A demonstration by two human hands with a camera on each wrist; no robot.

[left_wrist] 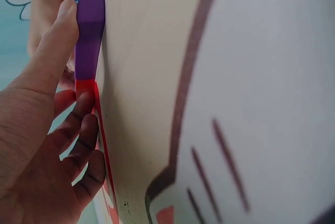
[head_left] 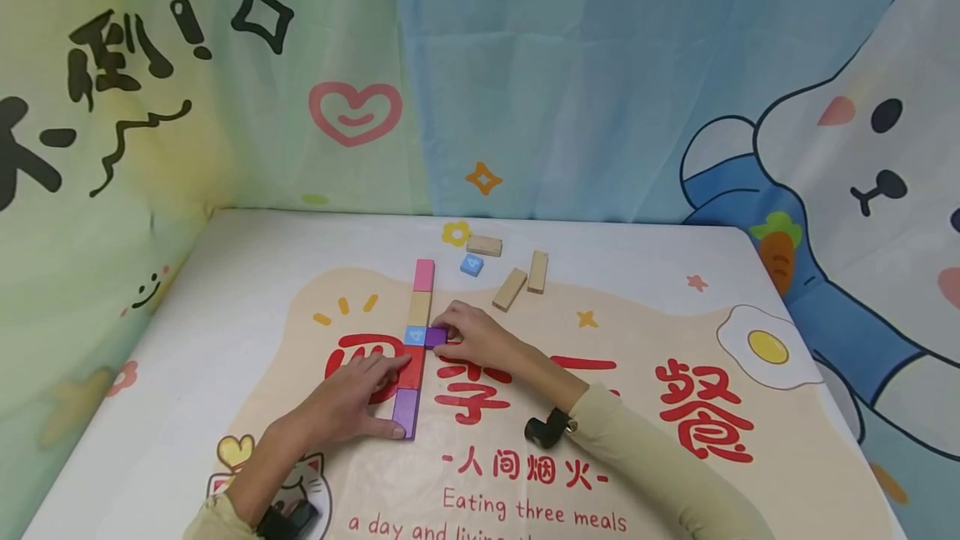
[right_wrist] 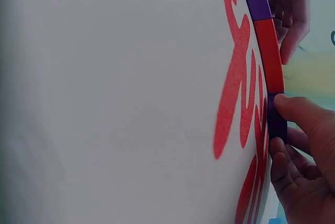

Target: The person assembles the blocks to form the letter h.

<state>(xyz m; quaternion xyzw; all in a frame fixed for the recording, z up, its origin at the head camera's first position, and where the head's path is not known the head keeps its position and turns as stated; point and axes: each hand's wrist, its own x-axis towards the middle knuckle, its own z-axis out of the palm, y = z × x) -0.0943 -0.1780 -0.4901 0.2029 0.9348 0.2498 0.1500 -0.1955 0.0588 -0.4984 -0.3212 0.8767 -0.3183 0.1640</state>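
A straight row of blocks runs away from me: pink [head_left: 423, 276], plain wood [head_left: 419, 308], a blue block with a white mark [head_left: 415, 335], red [head_left: 410, 367] and, nearest me, purple [head_left: 405, 413]. My right hand [head_left: 480, 338] pinches a small purple block [head_left: 435, 337] between thumb and fingers; it lies against the right side of the row, by the blue block. On the row's left side, my left hand [head_left: 341, 397] touches the red block with its fingers, and its thumb rests on the long purple block [left_wrist: 90, 35].
Beyond the row lie three loose wooden blocks [head_left: 510, 290] and a blue block [head_left: 472, 265]. A printed cloth [head_left: 600, 432] with red lettering covers the table. Patterned curtains [head_left: 525, 82] hang along its far side and left side.
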